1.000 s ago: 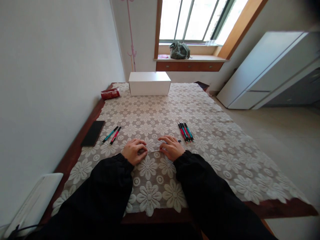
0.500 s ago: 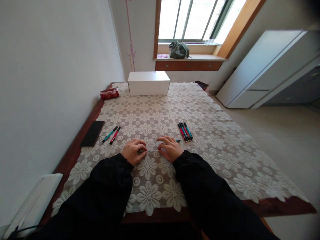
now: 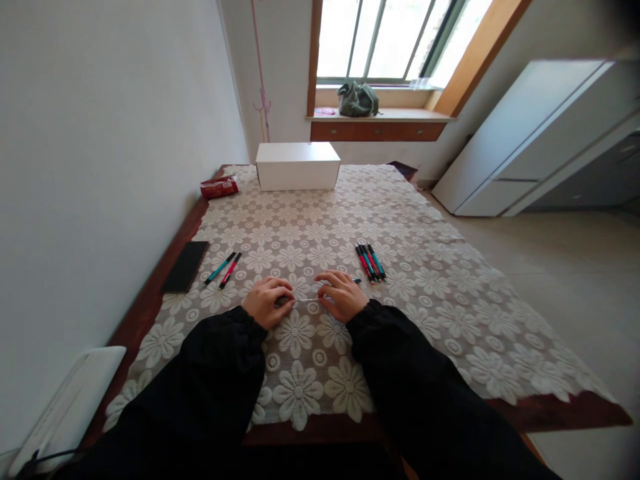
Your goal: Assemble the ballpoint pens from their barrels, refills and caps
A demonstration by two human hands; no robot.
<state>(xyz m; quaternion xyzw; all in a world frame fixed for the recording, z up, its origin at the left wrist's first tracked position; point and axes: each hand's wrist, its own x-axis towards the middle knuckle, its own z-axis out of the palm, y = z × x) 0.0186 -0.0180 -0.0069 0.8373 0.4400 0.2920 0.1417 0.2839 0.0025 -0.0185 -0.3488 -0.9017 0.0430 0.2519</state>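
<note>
Low over the tablecloth [image 3: 295,399], a thin white rod [image 3: 307,300], perhaps a pen refill, spans the gap between my hands. My left hand [image 3: 269,302] pinches its left end, fingers curled over a dark spot I cannot make out. At the other end, my right hand [image 3: 341,296] has thumb and index finger closed on the rod while its other fingers arch above. A dark pen part [image 3: 357,281] pokes out beyond the right hand, mostly hidden by it. Several pens [image 3: 370,262] with red and teal barrels lie side by side farther right.
To the left lie a teal pen [image 3: 219,269], a red pen [image 3: 231,270] and a black phone-like slab [image 3: 185,267]. A white box [image 3: 298,175] and a red packet [image 3: 219,187] stand at the far end. A wall [image 3: 100,167] borders the table's left side.
My right hand has shifted very slightly to the right. The left hand and everything on the table look the same.
</note>
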